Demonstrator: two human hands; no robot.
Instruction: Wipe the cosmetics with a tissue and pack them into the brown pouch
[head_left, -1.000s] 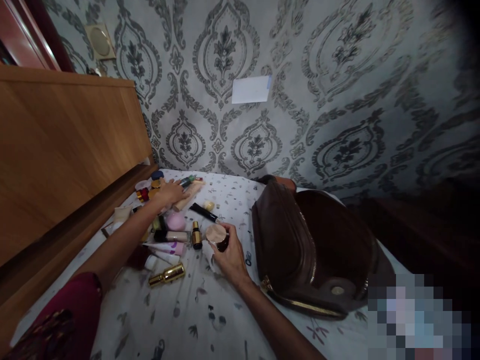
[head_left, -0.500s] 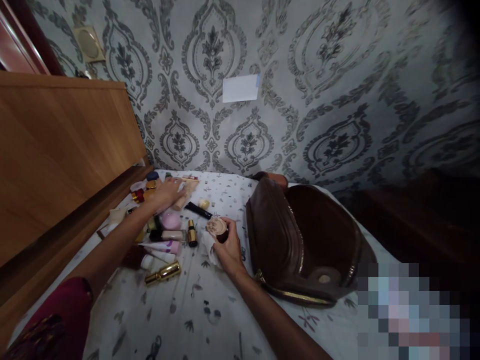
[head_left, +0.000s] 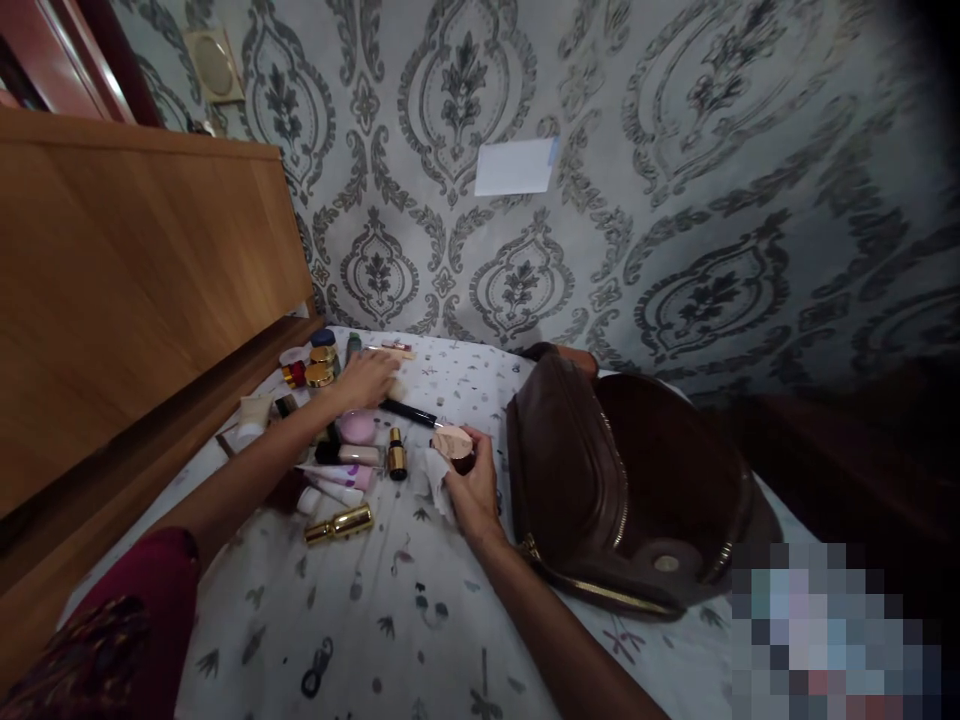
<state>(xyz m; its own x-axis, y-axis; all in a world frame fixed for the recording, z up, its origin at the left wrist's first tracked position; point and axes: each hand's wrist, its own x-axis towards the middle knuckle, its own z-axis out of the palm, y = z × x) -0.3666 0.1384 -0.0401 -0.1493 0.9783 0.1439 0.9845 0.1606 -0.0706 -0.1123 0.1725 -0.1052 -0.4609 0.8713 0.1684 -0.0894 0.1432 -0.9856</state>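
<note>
My left hand (head_left: 367, 380) reaches over the far part of the cosmetics, palm down with fingers stretched out, and partly hides a beige item (head_left: 403, 353). My right hand (head_left: 474, 490) grips a round cosmetic container with a patterned beige top (head_left: 453, 441) and a dark side. Against the same hand hangs a crumpled white wipe (head_left: 435, 480). A black tube (head_left: 409, 412) lies just beyond the container. Left of it are a gold-and-black lipstick (head_left: 397, 456), a pink round item (head_left: 358, 428), a foundation bottle (head_left: 352, 455) and a gold tube (head_left: 339, 524) lying down.
An unzipped brown leather bag (head_left: 559, 470) stands to the right on the white patterned sheet (head_left: 390, 620). A wooden cabinet (head_left: 150, 230) borders the left side. Several gold- and red-lidded jars (head_left: 319, 374) sit at the back left, before the wallpapered wall (head_left: 517, 280).
The view has shifted slightly. My left hand has moved over the beige item, covering more of it. My right hand still holds the container, its top tilted a little differently.
</note>
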